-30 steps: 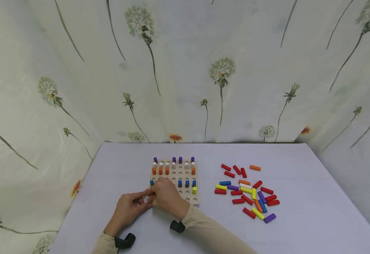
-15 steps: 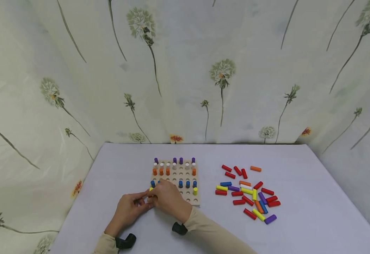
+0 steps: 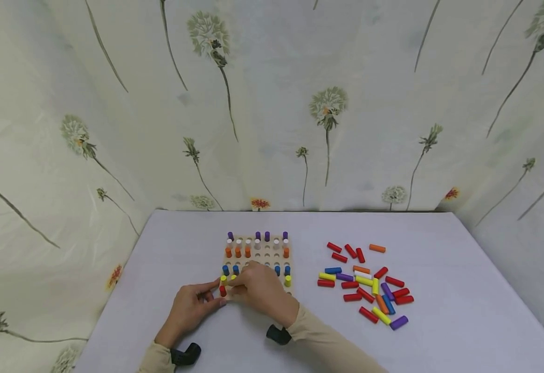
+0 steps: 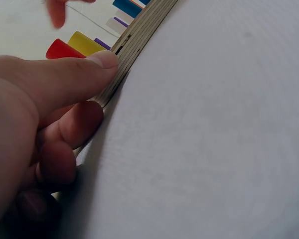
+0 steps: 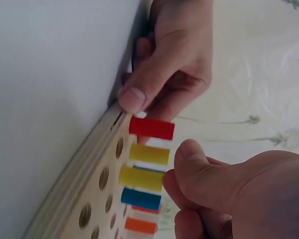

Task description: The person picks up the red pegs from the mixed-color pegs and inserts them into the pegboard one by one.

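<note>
A wooden pegboard [image 3: 262,251] carries upright pegs in rows of purple, white, orange, blue and yellow. A red peg [image 3: 223,291] stands in its front left corner hole, with yellow pegs [image 5: 149,154] just behind. My left hand [image 3: 190,309] grips that corner of the board, its thumb against the layered front edge in the left wrist view. Over the board's front part is my right hand [image 3: 265,295], thumb and forefinger loosely bent with nothing held. One of its fingertips is right at the top of the nearer yellow peg [image 5: 141,179] in the right wrist view.
Loose red, yellow, blue, orange, purple and white pegs lie scattered right of the board, including a red peg [image 3: 368,315] and a purple peg [image 3: 399,323]. A white-covered table [image 3: 468,311] meets a dandelion-patterned cloth [image 3: 272,103] behind.
My right hand has let go at the front left corner and shifted right, uncovering the red peg there and the yellow pegs behind it. The left hand stays at the corner.
</note>
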Motion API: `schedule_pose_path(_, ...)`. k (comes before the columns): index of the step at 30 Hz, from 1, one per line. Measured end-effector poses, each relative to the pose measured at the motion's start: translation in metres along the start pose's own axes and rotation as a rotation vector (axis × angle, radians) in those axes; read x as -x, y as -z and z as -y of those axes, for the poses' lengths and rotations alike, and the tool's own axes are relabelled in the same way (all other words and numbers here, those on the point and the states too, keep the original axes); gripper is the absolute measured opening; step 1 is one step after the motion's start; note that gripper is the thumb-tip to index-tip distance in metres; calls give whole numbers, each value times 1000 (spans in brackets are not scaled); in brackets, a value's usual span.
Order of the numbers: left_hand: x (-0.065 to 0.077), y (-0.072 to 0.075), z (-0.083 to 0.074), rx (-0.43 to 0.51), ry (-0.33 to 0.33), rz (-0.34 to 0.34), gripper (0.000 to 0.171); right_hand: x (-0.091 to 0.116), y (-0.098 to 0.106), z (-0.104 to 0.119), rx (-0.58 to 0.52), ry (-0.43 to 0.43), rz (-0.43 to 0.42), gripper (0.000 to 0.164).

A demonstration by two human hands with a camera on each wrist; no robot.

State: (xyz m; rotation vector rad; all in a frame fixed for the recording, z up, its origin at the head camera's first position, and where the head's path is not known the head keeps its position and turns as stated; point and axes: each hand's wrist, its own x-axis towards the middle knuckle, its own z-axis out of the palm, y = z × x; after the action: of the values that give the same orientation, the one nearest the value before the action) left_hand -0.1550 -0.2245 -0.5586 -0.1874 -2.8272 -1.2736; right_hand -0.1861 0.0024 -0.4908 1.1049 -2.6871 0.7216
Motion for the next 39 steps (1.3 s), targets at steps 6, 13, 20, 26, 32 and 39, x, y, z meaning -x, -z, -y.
schedule_pose_path(6, -1, -1, -2, -7, 14, 12, 49, 15, 23, -16, 14, -35, 19, 13)
schedule_pose_path(13, 0, -2, -4, -10, 48, 8, 50, 34, 55, -44, 59, -55, 12, 10)
schedule_pose_path(20, 0, -2, -4, -20, 57, -2, 50, 56, 82, -70, 157, -117, 41, 13)
schedule_pose_path(26, 1, -2, -3, -4, 58, -5, 49, 74, 84, -91, 196, -192, 96, 16)
schedule_pose_path(32, 1, -3, -4, 20, 71, -6, 50, 86, 78, -109, 221, -275, 115, 21)
schedule_pose_path(39, 1, -2, -5, 24, 81, -4, 49, 95, 74, -120, 228, -268, 111, 13)
